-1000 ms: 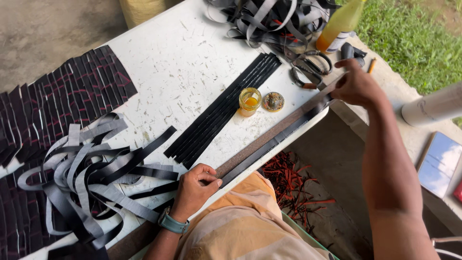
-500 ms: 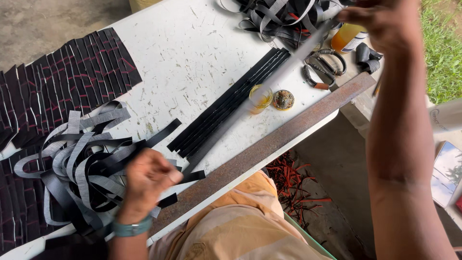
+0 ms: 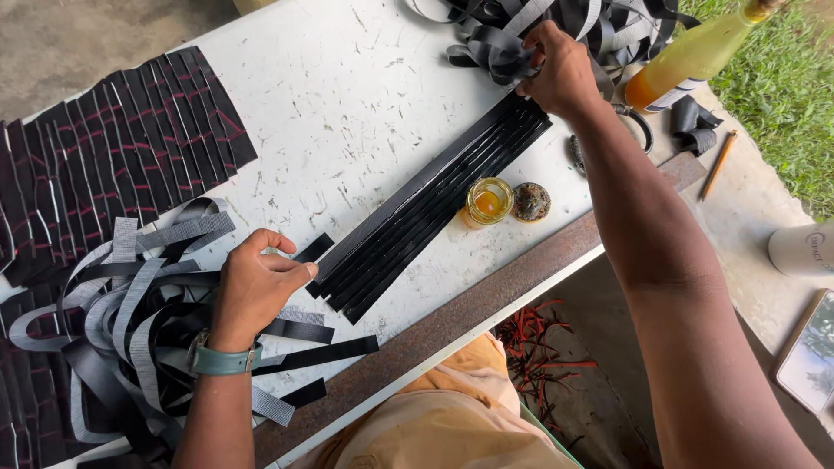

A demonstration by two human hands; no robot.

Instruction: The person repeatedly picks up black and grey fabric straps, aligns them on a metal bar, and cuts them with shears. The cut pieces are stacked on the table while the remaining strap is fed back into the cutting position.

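A bundle of long black strips (image 3: 434, 208) lies diagonally across the white table (image 3: 347, 95). My left hand (image 3: 256, 287) rests at the bundle's near end, fingers curled, fingertips touching the strip ends. My right hand (image 3: 560, 69) is at the far end, pinching the tips of the strips beside a tangle of grey and black straps (image 3: 556, 26). A long rusty metal bar (image 3: 486, 304) lies flat along the table's front edge with no hand on it.
A small glass jar of yellow liquid (image 3: 488, 201) and its lid (image 3: 531, 201) stand beside the strips. A woven black mat (image 3: 104, 165) and loose grey straps (image 3: 113, 321) lie left. A yellow bottle (image 3: 695, 56), pencil (image 3: 718, 165) and white cup (image 3: 801, 250) are right.
Both hands let go of the rusty bar, which now lies along the table edge. My left hand moved to the strips' near end, my right hand to their far end.
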